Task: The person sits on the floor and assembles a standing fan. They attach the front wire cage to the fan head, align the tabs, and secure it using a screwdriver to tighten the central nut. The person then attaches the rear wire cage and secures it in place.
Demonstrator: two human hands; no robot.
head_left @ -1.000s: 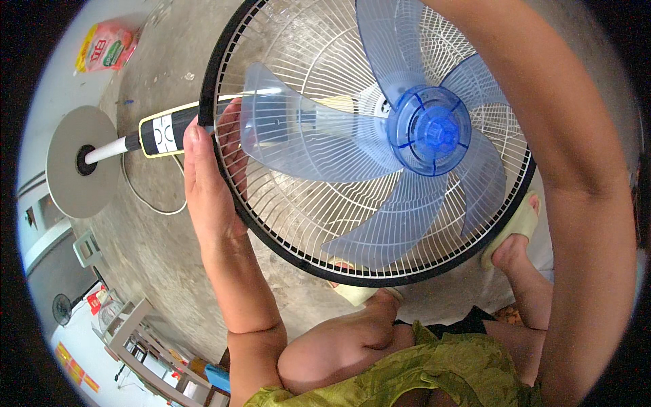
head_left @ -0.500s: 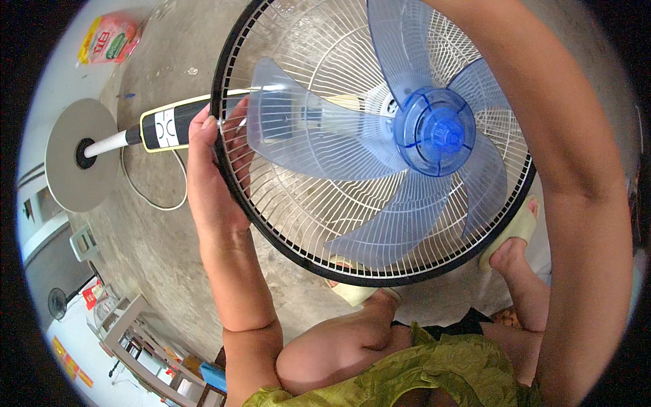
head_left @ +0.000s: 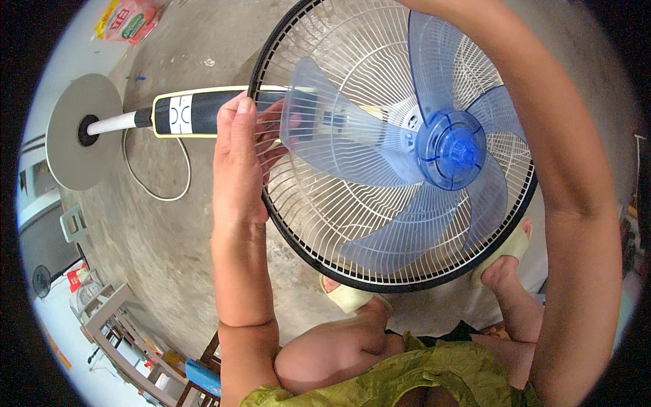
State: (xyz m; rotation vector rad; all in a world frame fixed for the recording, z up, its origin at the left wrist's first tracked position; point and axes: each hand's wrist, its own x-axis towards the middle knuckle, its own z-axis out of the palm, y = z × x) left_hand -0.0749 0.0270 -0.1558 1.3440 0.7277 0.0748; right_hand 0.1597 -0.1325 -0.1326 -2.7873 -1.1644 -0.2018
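A pedestal fan lies tipped over in front of me, its open cage facing up toward me. The round white wire rear grille (head_left: 305,217) has a black rim. Translucent blue blades (head_left: 386,234) with a bright blue hub (head_left: 451,149) sit inside, and no front cover is on. My left hand (head_left: 241,146) holds the rim on its left side, thumb in front and fingers behind the wires. My right arm reaches up around the right side to the rim's top; my right hand (head_left: 441,5) is cut off by the upper edge, its fingers hidden.
The fan's black control box (head_left: 210,112), white pole (head_left: 112,124) and round grey base (head_left: 68,132) extend left, with a white cord (head_left: 163,197) on the concrete floor. A red package (head_left: 132,20) lies far left. A wooden frame (head_left: 119,325) stands lower left. My slippered feet are below the rim.
The fan cage has shifted right and slightly down in view, and my left hand has moved right with it, still on the rim. More of the black control box shows.
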